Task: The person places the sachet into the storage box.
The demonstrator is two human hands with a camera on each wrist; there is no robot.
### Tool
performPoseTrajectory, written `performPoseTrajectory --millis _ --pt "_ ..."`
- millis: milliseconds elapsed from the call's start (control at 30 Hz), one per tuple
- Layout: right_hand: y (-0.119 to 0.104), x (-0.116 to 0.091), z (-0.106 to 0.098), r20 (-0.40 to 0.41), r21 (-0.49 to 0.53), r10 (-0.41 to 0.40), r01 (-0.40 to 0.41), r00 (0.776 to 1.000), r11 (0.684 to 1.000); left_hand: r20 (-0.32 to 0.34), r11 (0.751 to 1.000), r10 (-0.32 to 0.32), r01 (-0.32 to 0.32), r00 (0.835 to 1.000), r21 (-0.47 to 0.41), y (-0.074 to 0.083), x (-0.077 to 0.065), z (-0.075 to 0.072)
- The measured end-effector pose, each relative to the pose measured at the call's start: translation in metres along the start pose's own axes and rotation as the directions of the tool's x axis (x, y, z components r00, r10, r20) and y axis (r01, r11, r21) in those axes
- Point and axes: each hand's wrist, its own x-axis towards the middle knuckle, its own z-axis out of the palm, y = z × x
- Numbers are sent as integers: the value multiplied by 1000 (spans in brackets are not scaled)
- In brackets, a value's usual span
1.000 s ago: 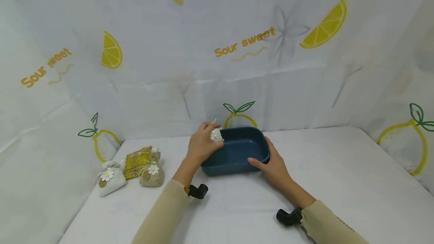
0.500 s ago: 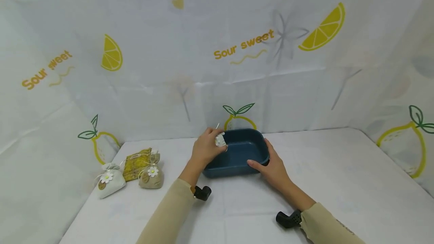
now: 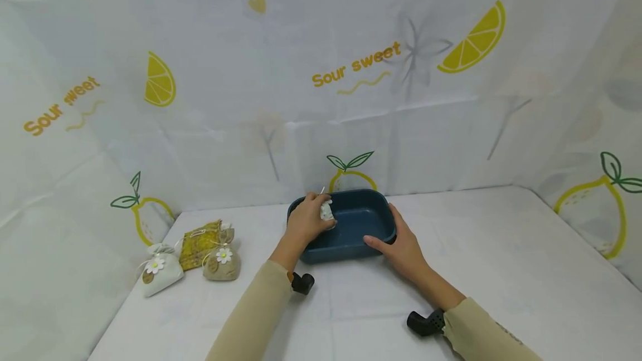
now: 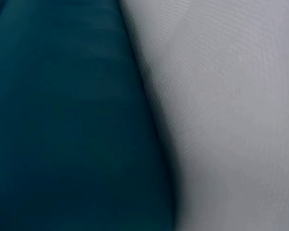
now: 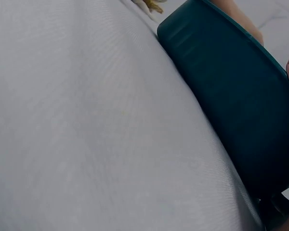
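Note:
A dark blue rectangular bin (image 3: 358,222) sits on the white-covered table near the back. My left hand (image 3: 307,219) is over its left part, pinching a small white drawstring pouch (image 3: 326,210) with a white flower on it; much of the pouch is hidden by the fingers. My right hand (image 3: 403,244) grips the bin's right end, thumb at the front rim and fingers around the side. In the left wrist view only the bin's wall (image 4: 77,115) and the cloth show. The right wrist view has the bin's side (image 5: 231,86) with the right thumb at its rim.
At the left of the table lie a white drawstring pouch (image 3: 163,272) with a daisy, a yellow patterned pouch (image 3: 199,244) and a beige pouch (image 3: 223,263) with a daisy. A white curtain (image 3: 241,82) with lemon prints rises behind the table.
My left hand has moved right and slightly down with the white pouch, further over the bin. The right hand keeps its grip on the bin. The view has shifted slightly.

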Motion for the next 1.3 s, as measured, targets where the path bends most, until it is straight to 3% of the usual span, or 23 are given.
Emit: performPoseTrajectory --millis 167,667,1033,1300 --pt "-2 0 -1 6 -1 -1 1 1000 1000 60 999 -13 11 998 30 -1 4 2" --pt "-2 2 -1 9 5 -16 16 1000 1000 75 994 -16 8 997 108 -2 5 0" --pt "0 1 0 1 -4 -23 23 1000 1000 79 992 -4 -6 997 127 3 -3 -23" --pt "2 3 0 -1 -15 -16 16 1000 1000 36 989 38 -43 999 142 1 -22 -50"
